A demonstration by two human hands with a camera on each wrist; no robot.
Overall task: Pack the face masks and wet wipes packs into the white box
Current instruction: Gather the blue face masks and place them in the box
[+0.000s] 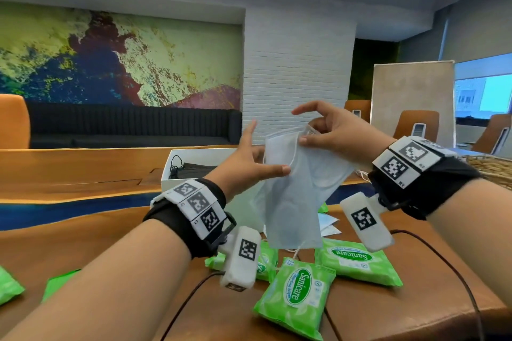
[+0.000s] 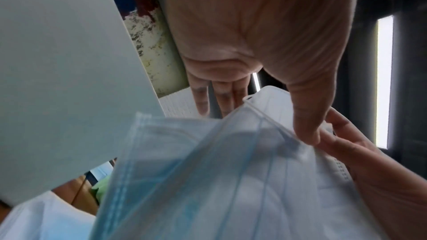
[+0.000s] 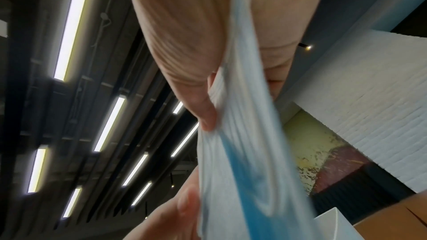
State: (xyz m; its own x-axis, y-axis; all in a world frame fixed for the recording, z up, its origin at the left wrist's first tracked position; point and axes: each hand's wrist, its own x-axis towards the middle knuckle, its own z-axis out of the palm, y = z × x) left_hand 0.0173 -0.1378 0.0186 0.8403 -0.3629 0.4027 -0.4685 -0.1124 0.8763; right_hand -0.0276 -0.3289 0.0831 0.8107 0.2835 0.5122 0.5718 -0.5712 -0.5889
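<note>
Head: both hands' grip on masks

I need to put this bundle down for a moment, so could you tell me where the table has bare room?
Bare wood lies on the table left of the left hand, between the white box and the near edge. Another patch lies at the near right, beyond the cable. It is crowded below the blue masks, where wet wipes packs cluster.
</note>
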